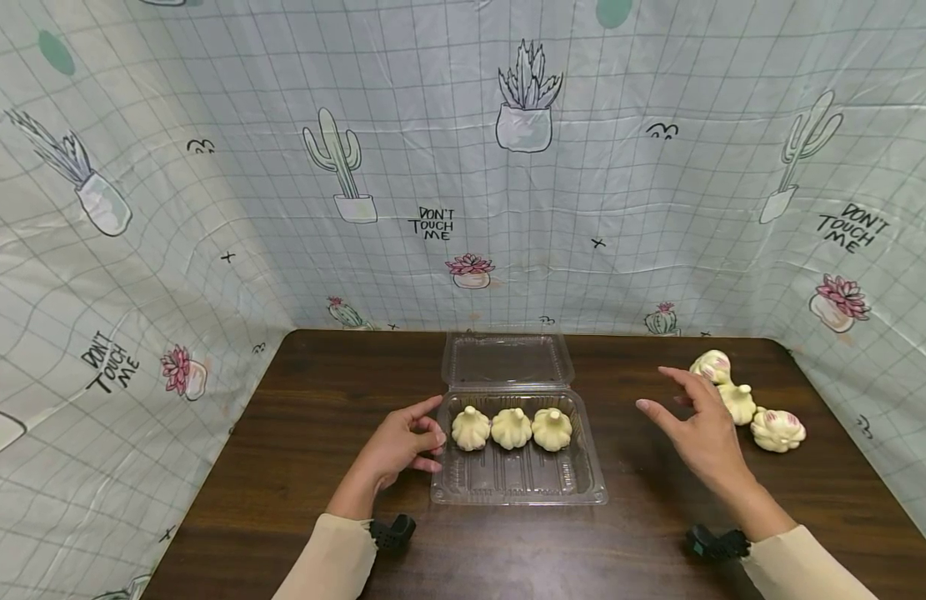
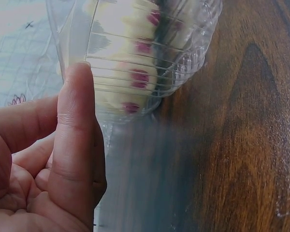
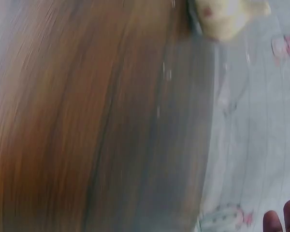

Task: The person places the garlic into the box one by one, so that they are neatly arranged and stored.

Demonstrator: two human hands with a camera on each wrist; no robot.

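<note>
A clear plastic clamshell container (image 1: 518,492) stands on the table with its lid (image 1: 508,360) folded back. Three pale garlic bulbs (image 1: 511,428) sit in a row along its far half, stems up. My left hand (image 1: 398,446) is at the container's left side, the thumb tip touching the clear wall in the left wrist view, where pink-marked garlic (image 2: 128,58) shows through. To the right, my right hand (image 1: 698,433) hovers with thumb and fingers spread apart, holding nothing. Just beyond it lie three more garlic bulbs (image 1: 779,430), one partly hidden by the hand.
The dark wooden table (image 1: 320,392) is bounded at the back and sides by a hanging grid-patterned cloth (image 1: 402,275) printed with cacti. Both wrists carry black straps (image 1: 393,532). In the right wrist view the table and a garlic bulb (image 3: 224,19) are blurred.
</note>
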